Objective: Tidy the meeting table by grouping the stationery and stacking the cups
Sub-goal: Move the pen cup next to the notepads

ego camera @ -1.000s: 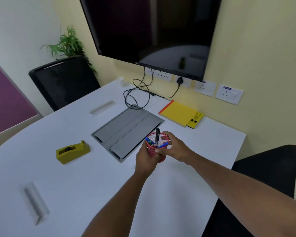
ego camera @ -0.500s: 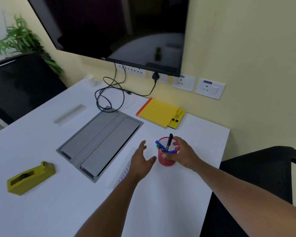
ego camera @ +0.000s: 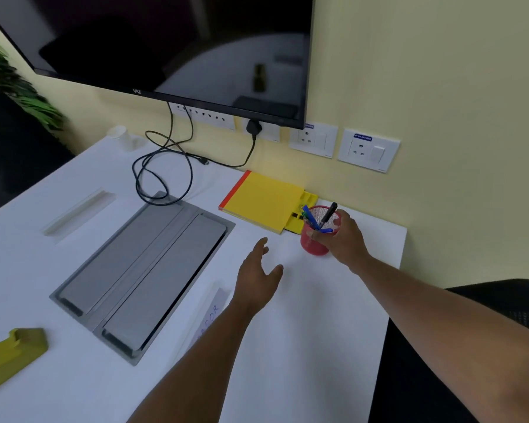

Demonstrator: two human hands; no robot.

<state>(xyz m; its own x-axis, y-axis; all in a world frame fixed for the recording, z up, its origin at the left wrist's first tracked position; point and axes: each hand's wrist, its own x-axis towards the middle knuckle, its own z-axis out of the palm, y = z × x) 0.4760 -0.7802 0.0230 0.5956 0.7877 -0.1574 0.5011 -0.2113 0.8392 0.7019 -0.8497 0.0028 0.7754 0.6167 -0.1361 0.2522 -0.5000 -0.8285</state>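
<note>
1. White meeting table fills the view, pushed against a pale yellow wall carrying a dark wall-mounted screen and white socket plates.
2. Right hand is up at the table's two o'clock corner, fingers and thumb curled round the red mesh pen cup, gripping it near the rim.
3. That cup stands upright on the table, blue pens and one black marker poking out at a slant.
4. At ten o'clock from the cup, just beside it, lies the yellow notebook with a red spine; a small yellow plastic piece sits between the two, close against the cup.
5. Left hand is at eight o'clock from the cup, near it but apart, fingers spread and relaxed, gripping nothing; whether it touches the table is unclear.
6. Grey metal cable-box lid is set into the middle of the table, black cables looping at its twelve o'clock end.
7. Yellow tape dispenser sits down at eight o'clock, cut off by the frame edge.
8. White paper cups lie tipped over at the far eleven o'clock corner, blurred.
9. Clear acrylic name stand rests at ten o'clock; another with handwriting is partly under the left forearm.
</note>
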